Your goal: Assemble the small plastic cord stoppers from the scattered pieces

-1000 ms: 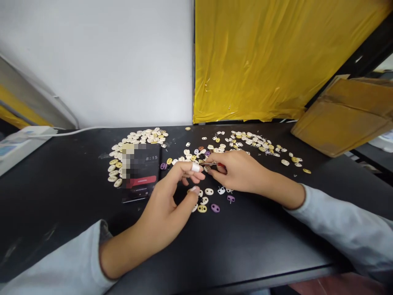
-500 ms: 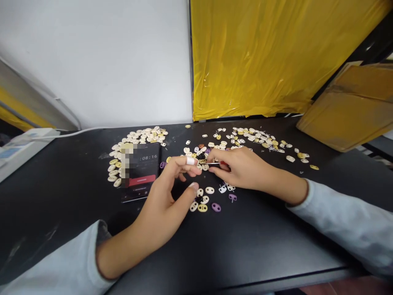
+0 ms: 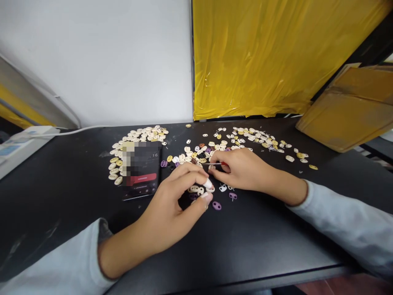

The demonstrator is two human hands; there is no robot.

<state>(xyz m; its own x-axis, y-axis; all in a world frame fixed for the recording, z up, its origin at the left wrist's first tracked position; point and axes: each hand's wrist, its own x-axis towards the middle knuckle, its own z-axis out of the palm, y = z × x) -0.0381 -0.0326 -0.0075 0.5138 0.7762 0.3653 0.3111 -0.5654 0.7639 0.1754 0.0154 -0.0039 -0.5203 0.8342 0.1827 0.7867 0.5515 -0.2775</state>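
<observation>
Small oval two-hole pieces in cream, yellow and purple lie scattered over a black table (image 3: 251, 246). My left hand (image 3: 176, 203) reaches down with thumb and taped forefinger pinching at a little cluster of pieces (image 3: 196, 189). My right hand (image 3: 241, 168) rests just behind it and grips a thin metal tool with a red handle (image 3: 215, 164), its tip pointing left. A purple piece (image 3: 216, 205) lies just right of my left thumb.
A phone (image 3: 141, 172) with a timer screen lies left of my hands, ringed by a pile of cream pieces (image 3: 138, 137). More pieces (image 3: 260, 141) spread at the back right. A cardboard box (image 3: 346, 110) leans at the right; yellow sheeting (image 3: 260, 57) hangs behind.
My left hand has dropped from beside the tool tip down onto the cluster of pieces, its fingers closing together. My right hand has stayed nearly still with the tool.
</observation>
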